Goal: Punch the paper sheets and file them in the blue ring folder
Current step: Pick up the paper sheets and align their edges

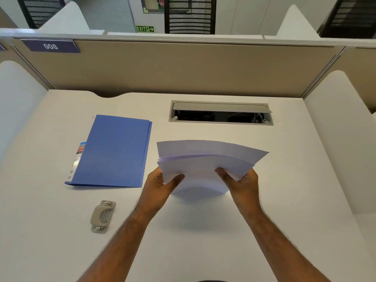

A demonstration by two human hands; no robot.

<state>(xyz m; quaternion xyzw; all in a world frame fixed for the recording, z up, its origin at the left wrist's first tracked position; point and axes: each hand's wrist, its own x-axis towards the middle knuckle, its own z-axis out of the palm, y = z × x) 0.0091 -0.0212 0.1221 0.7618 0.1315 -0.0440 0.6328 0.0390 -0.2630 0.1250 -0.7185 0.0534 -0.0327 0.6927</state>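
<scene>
My left hand [160,186] and right hand [242,183] pinch the fanned white paper sheets [205,159], unpunched, lifted right of the closed blue ring folder [114,151]; the grey hole punch [102,216] sits untouched below it.

Folder, punch and sheets on the tabletop [284,200]

The folder [114,153] lay left of the paper sheets [203,159]; the hole punch [102,216] sat nearer, before the folder; the cable tray [220,112] lay behind the sheets.

- An open-plan office cubicle: beige partition panel [183,66] behind a white counter [203,231].
- A blue number plate [50,46] reads "008".
- Cable hatch [220,112] set in the counter.
- Mesh office chairs [190,15] and a green EXIT sign [144,28] beyond.
</scene>
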